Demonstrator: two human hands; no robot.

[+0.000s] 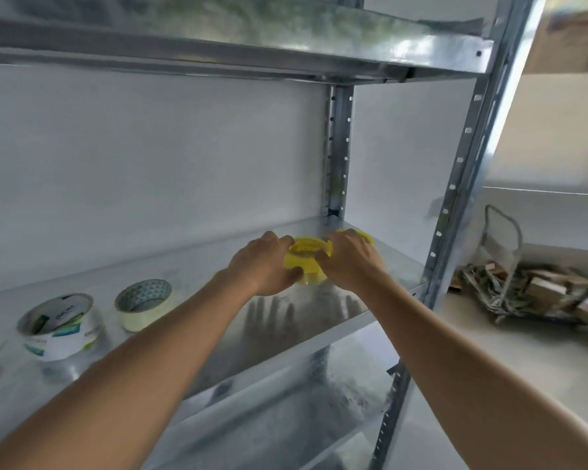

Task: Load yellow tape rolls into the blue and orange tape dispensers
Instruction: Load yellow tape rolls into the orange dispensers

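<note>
A yellow tape roll (303, 262) sits on the metal shelf (286, 320) near its right end, and both hands grip it. My left hand (263, 264) wraps its left side, with the thumb under the front edge. My right hand (348, 261) covers its right side. A second yellow roll (365, 237) peeks out behind my right hand, mostly hidden. No blue or orange tape dispenser is in view.
A cream tape roll (143, 305) and a white printed tape roll (62, 325) stand on the shelf's left part. A shelf post (455, 184) rises on the right. Beyond it, a hand trolley with cardboard scraps (537, 293) stands on the floor.
</note>
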